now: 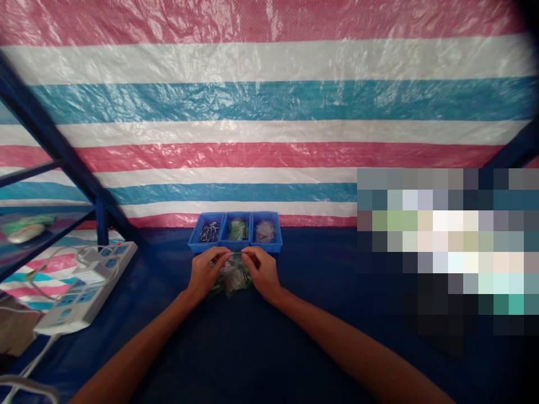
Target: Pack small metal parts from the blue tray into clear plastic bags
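My left hand [207, 272] and my right hand [261, 271] meet over a small clear plastic bag [234, 277] with greenish pieces inside, on the dark blue table. Both hands pinch the bag's top edge, fingers closed on it. Just beyond the hands stand three small blue bins side by side: the left bin [207, 232] holds dark metal pins, the middle bin [237, 230] holds green pieces, the right bin [266, 231] holds clear bagged pieces.
A white power strip [84, 286] with cables lies at the left on the table [295, 348]. A blue metal frame [50, 146] rises at the left. A striped red, white and blue tarp [269, 112] forms the back wall. A blurred patch covers the right.
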`<state>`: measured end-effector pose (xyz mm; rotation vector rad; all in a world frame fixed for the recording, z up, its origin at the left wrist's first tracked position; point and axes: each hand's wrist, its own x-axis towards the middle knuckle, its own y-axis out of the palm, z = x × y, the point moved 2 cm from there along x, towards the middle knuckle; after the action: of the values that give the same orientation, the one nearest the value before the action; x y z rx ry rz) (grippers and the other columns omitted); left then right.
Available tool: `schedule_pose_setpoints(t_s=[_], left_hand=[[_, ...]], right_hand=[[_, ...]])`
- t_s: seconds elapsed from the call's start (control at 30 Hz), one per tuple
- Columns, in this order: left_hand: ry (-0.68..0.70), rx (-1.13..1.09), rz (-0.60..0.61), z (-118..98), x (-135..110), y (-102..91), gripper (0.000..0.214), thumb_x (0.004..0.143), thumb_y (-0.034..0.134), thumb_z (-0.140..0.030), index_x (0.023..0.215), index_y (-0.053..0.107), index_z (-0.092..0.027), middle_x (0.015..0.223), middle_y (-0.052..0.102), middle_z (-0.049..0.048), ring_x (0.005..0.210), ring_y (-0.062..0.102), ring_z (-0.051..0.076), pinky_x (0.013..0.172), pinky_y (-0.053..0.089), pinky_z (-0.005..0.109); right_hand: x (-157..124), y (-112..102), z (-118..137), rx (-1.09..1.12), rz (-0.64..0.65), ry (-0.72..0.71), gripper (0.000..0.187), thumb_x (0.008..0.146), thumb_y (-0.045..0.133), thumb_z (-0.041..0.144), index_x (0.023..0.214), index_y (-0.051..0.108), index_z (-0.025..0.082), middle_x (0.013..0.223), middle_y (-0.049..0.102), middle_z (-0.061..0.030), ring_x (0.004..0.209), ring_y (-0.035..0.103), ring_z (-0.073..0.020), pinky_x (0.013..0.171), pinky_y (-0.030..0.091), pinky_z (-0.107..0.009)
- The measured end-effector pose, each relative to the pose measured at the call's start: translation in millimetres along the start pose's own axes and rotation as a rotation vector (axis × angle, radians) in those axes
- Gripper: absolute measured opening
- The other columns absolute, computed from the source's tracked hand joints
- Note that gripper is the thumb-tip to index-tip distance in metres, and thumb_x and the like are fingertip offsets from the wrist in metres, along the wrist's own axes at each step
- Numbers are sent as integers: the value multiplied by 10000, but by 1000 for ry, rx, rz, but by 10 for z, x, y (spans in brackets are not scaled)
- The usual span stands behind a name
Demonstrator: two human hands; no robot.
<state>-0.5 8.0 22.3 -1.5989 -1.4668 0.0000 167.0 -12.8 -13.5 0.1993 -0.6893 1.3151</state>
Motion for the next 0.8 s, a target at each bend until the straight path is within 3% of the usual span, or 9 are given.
schedule_pose_setpoints(t_s=[0.37, 0.8], left_hand=[[-5, -6, 11, 5, -10, 8, 182, 841, 564, -320, 812, 666, -172, 774, 694, 15, 586, 606, 116, 627, 486, 216], [37, 3, -10, 22, -26, -4, 195, 841, 573, -333, 867, 688, -178, 815, 712, 28, 683, 650, 137, 684, 515, 227]], right_hand=[[-5, 3, -2, -11, 3, 4, 206, 869, 496, 304, 963, 632, 181, 745, 616, -26, 634, 551, -148, 634, 433, -253], [-8, 14, -16, 15, 11, 26, 197, 888, 465, 298, 853, 612, 170, 750, 614, -23, 656, 548, -139, 627, 415, -234]])
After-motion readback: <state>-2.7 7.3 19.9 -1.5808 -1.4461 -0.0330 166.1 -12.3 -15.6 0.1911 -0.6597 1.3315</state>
